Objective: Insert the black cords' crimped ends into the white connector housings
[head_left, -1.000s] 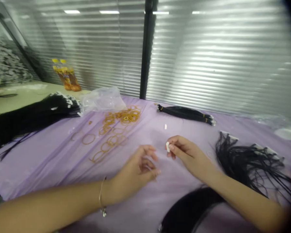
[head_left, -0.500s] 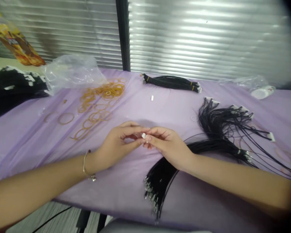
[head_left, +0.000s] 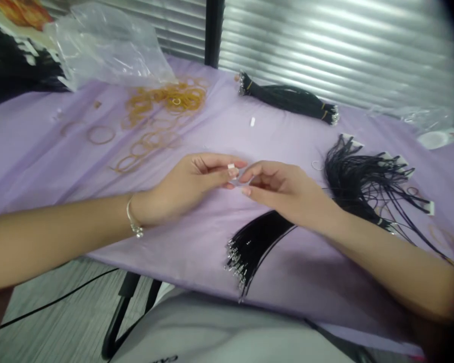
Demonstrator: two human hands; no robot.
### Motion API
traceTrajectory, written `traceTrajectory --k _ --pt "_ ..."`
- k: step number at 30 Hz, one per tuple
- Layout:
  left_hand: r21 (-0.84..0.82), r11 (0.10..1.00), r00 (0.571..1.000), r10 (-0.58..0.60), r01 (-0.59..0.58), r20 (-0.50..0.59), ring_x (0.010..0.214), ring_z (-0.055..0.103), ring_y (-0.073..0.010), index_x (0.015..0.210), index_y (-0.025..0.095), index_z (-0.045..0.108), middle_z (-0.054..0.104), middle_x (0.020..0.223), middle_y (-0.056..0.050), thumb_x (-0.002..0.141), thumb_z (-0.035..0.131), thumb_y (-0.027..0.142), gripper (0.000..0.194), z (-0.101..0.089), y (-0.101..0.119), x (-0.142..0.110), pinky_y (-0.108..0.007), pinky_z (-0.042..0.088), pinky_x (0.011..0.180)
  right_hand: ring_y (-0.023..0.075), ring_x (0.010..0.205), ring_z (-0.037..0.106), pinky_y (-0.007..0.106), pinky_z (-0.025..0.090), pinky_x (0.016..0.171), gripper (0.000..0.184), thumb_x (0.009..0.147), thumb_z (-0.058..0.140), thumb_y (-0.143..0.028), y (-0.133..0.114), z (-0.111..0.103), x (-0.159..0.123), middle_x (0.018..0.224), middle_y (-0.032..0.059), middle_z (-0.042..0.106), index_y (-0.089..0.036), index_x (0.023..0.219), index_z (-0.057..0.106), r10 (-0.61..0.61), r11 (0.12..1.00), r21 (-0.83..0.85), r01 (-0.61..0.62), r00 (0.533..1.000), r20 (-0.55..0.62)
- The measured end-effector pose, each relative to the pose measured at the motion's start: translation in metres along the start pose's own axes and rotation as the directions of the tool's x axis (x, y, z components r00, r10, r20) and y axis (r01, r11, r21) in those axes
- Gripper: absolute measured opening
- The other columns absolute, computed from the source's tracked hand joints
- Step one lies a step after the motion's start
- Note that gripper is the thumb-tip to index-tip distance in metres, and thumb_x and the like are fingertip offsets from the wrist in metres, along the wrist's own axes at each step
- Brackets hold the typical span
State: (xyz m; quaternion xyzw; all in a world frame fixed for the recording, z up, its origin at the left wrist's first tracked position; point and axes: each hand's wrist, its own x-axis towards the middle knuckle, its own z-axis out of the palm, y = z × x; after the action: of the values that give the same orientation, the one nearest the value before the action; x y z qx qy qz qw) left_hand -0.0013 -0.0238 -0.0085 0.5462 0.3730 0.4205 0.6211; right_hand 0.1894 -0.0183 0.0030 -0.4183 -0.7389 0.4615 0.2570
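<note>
My left hand [head_left: 200, 181] pinches a small white piece [head_left: 231, 168] between thumb and fingertips; its exact kind is too small to tell. Just to the right, my right hand [head_left: 283, 189] is loosely curled, its thumb apart from the fingers, and nothing plain shows between them. The fingertips of both hands are close together over the cloth. Below my right hand lies a bundle of black cords [head_left: 257, 242] with metal ends, partly hidden by that hand and forearm. Another small white piece [head_left: 252, 121] rests on the cloth beyond the hands.
Yellow rubber bands [head_left: 185, 97] lie at the left, before a clear plastic bag [head_left: 106, 50]. A tied black cord bundle [head_left: 287, 98] is at the back. Loose black cords with white tags [head_left: 363, 166] spread at the right. Purple cloth [head_left: 166, 252] covers the table.
My right thumb and fingers have parted and drawn slightly right, away from the left fingertips. The white piece now shows in my left hand. The whole view has tilted downward.
</note>
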Motion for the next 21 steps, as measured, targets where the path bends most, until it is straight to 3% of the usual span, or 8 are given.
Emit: traceTrajectory --k 2,3,6,9,11,15,19,21 --pt "-0.010 1.000 0.997 -0.012 0.011 -0.070 0.075 0.057 -0.0075 0.101 0.017 0.069 0.063 0.089 0.000 0.081 0.062 0.030 0.024 -0.002 -0.004 0.003 -0.019 0.049 0.073 0.0085 0.067 0.051 0.023 0.040 0.064 0.010 0.081 0.055 -0.020 -0.002 -0.008 -0.002 0.080 0.0026 0.059 -0.014 0.084 0.061 -0.075 0.923 -0.359 0.138 0.980 0.183" --pt "-0.015 1.000 0.996 -0.011 0.010 -0.093 0.074 0.057 -0.0073 0.103 0.017 0.068 0.062 0.089 0.000 0.081 0.062 0.031 0.027 -0.003 -0.005 0.004 -0.019 0.050 0.072 0.0091 0.069 0.051 0.024 0.040 0.066 0.011 0.082 0.052 -0.018 -0.002 -0.010 -0.003 0.081 0.0033 0.058 -0.014 0.083 0.062 -0.099 0.864 -0.448 0.230 0.950 0.296" --pt "-0.022 1.000 0.994 -0.009 0.007 -0.105 0.075 0.057 -0.0062 0.109 0.019 0.066 0.060 0.084 0.001 0.083 0.060 0.029 0.028 -0.005 -0.006 0.007 -0.018 0.050 0.075 0.0119 0.076 0.052 0.026 0.040 0.071 0.015 0.086 0.049 -0.021 0.000 -0.010 -0.005 0.087 0.0044 0.058 -0.016 0.086 0.064 -0.146 0.762 -0.469 0.447 0.823 0.548" --pt "0.068 0.997 0.997 -0.019 0.024 -0.071 0.079 0.059 -0.0062 0.104 0.017 0.067 0.059 0.077 0.002 0.086 0.055 0.024 0.023 -0.005 -0.002 0.008 -0.018 0.048 0.082 0.0150 0.078 0.052 0.029 0.040 0.073 0.018 0.087 0.049 -0.025 0.001 -0.007 -0.008 0.084 0.0050 0.057 -0.016 0.085 0.064 -0.214 0.671 -0.470 0.573 0.757 0.617" --pt "0.106 0.993 0.997 -0.054 0.059 -0.052 0.087 0.061 -0.0096 0.097 0.015 0.069 0.062 0.079 0.002 0.084 0.058 0.022 0.018 -0.003 0.002 0.008 -0.019 0.049 0.083 0.0147 0.076 0.050 0.029 0.038 0.071 0.019 0.088 0.048 -0.024 0.001 -0.006 -0.010 0.081 0.0046 0.056 -0.016 0.082 0.064 -0.228 0.658 -0.477 0.583 0.758 0.611" --pt "0.136 0.985 0.994 -0.101 0.107 -0.045 0.092 0.063 -0.0144 0.088 0.012 0.070 0.065 0.077 0.002 0.080 0.062 0.018 0.013 0.003 0.006 0.007 -0.021 0.051 0.079 0.0126 0.074 0.050 0.028 0.038 0.070 0.011 0.085 0.053 -0.021 -0.002 -0.004 -0.014 0.083 0.0023 0.056 -0.016 0.078 0.059 -0.139 0.754 -0.469 0.460 0.810 0.570" --pt "0.174 0.979 0.994 -0.108 0.109 -0.016 0.080 0.065 -0.0109 0.082 0.013 0.071 0.068 0.076 0.004 0.077 0.065 0.020 0.011 0.004 0.004 0.007 -0.018 0.051 0.075 0.0145 0.081 0.049 0.029 0.038 0.075 0.011 0.087 0.046 -0.013 -0.007 0.000 -0.016 0.089 0.0047 0.056 -0.015 0.079 0.053 -0.162 0.671 -0.522 0.527 0.791 0.590" --pt "0.158 0.981 0.993 -0.114 0.110 0.013 0.075 0.065 -0.0098 0.088 0.017 0.072 0.069 0.076 0.005 0.074 0.068 0.019 0.015 0.002 0.001 0.007 -0.017 0.051 0.073 0.0126 0.075 0.049 0.027 0.038 0.068 0.009 0.088 0.045 -0.015 -0.007 -0.001 -0.016 0.086 0.0040 0.056 -0.015 0.081 0.050 -0.154 0.689 -0.542 0.481 0.828 0.539"
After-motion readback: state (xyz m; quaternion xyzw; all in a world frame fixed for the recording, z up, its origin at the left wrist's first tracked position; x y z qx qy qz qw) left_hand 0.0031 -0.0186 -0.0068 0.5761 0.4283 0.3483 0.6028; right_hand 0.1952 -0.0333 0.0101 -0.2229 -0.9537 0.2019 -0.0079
